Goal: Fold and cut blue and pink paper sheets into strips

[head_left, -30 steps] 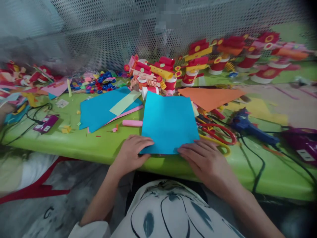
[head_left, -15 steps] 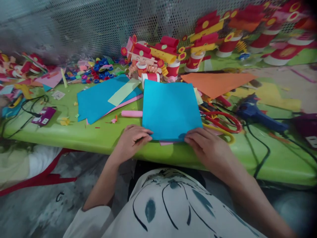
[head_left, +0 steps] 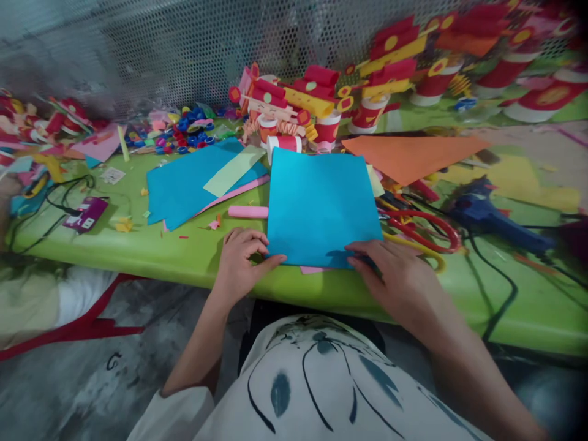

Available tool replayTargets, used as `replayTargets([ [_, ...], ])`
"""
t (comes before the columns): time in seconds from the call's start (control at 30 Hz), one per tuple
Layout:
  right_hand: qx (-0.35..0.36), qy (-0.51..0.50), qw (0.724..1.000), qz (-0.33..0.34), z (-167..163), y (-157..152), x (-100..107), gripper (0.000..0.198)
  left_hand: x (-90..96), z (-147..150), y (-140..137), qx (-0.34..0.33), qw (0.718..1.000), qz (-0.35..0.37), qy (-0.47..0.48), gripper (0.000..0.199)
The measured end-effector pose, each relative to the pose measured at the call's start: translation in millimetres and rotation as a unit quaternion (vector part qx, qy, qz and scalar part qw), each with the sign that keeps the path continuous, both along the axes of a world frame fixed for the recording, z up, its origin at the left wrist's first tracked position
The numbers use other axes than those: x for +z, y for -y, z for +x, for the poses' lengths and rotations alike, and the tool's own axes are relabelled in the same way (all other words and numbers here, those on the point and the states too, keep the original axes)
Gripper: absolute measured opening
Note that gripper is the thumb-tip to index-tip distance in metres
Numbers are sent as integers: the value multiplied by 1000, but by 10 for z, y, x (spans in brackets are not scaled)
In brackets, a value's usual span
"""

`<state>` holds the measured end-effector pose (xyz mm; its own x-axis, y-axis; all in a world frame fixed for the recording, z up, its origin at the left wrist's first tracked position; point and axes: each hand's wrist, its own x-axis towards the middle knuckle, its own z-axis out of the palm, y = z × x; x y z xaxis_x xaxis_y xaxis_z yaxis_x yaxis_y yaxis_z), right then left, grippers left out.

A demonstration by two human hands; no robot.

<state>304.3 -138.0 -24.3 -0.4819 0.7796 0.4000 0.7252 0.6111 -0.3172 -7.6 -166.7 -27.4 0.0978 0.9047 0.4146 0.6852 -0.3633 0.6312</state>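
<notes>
A square blue craft sheet (head_left: 324, 205) lies in front of me over a pink sheet (head_left: 315, 269), whose edge peeks out below. At the blue sheet's near left corner is my left hand (head_left: 241, 260), thumb along the near edge and curled fingers by the left side. My right hand (head_left: 395, 266) pinches the near right part of the same sheet between thumb and fingers. A pink roll (head_left: 248, 212) sticks out from under its left side. Red-handled scissors (head_left: 448, 233) lie close to the right hand, partly hidden.
Beyond stand red-and-white paper cup figures (head_left: 328, 128). More blue sheets (head_left: 184, 184) lie left, with a pale green strip (head_left: 236, 170). An orange sheet (head_left: 408, 153), a blue glue gun (head_left: 493, 214) and its cable are to the right. A purple box (head_left: 86, 214) sits on the green table (head_left: 151, 250).
My left fingers have shifted up to the sheet's left side, with the thumb stretched along the near edge. The right hand stays at its corner. The view has shifted slightly.
</notes>
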Motion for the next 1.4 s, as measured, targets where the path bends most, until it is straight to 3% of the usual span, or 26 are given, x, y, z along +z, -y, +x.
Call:
replayTargets([
  [0.2,-6,-7,1000,-8,-26,34,17,26,23,3,17,6,1000,-10,-21,31],
  [0.4,-30,18,998,59,16,94,36,24,53,-7,22,10,999,-5,-45,27],
  [0.73,19,-7,996,83,-93,111,28,14,52,-137,78,47,998,-15,-44,14],
  [1.07,16,-35,997,71,-6,186,-96,12,99,-241,76,-4,996,-91,-20,18],
  [1.4,-53,-65,996,35,-38,159,-135,16,61,-215,52,28,994,-88,-51,30],
])
